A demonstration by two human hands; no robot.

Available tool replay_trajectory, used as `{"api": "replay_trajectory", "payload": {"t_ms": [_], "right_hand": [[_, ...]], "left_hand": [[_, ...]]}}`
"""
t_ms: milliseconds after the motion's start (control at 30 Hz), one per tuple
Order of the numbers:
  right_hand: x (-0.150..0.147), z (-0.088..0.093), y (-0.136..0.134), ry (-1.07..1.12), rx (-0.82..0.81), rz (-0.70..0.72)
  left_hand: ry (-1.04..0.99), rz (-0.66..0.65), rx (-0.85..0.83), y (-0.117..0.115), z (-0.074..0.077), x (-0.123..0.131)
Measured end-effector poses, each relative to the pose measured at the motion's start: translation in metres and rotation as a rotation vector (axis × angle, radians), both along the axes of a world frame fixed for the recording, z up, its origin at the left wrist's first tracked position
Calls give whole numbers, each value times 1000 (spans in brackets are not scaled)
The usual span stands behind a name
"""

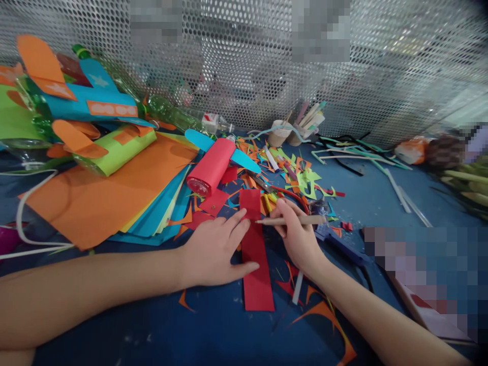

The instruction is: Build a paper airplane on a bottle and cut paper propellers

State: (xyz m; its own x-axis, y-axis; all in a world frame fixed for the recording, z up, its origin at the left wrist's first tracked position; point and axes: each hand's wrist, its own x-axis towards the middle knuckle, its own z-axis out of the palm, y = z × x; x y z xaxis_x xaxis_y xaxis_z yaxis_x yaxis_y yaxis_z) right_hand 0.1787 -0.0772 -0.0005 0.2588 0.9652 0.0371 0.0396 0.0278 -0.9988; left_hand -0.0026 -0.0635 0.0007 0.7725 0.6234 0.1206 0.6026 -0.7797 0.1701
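A long red paper strip (257,254) lies on the dark blue table in front of me. My left hand (219,249) rests flat with fingers spread, its fingertips and thumb on the strip's left side. In my right hand (299,236) is a slim, pale pen (310,219), pinched between the fingers, its tip at the strip's right edge. Just beyond the strip sits a bottle wrapped in red paper (211,165) with blue paper wings (246,160). Scissors (263,183) with red and yellow handles lie behind my right hand.
Orange, yellow and blue paper sheets (152,178) are stacked at left, beneath bottle planes in green (122,150) and blue (91,104). Scraps (308,178) litter the middle. Cups of sticks (299,134) stand by the perforated metal screen (244,66). A blue glue gun (343,246) lies right of my right hand.
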Motion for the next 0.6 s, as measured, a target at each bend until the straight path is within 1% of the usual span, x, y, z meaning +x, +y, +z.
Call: {"api": "replay_trajectory", "payload": {"t_ms": [67,167,300,500,600], "right_hand": [[-2,3,-2,-58,-25,22],[-3,5,-3,-133,-20,61],[-2,2,-2,-226,-19,51],[0,-2,-1,-239,-10,67],[-1,0,-2,-197,-28,79]], "left_hand": [[-30,15,-10,2,-1,0],[-62,44,-34,7,0,0],[-72,45,-46,12,0,0],[-64,0,29,13,-5,-1],[-54,1,28,12,-5,-1]]}}
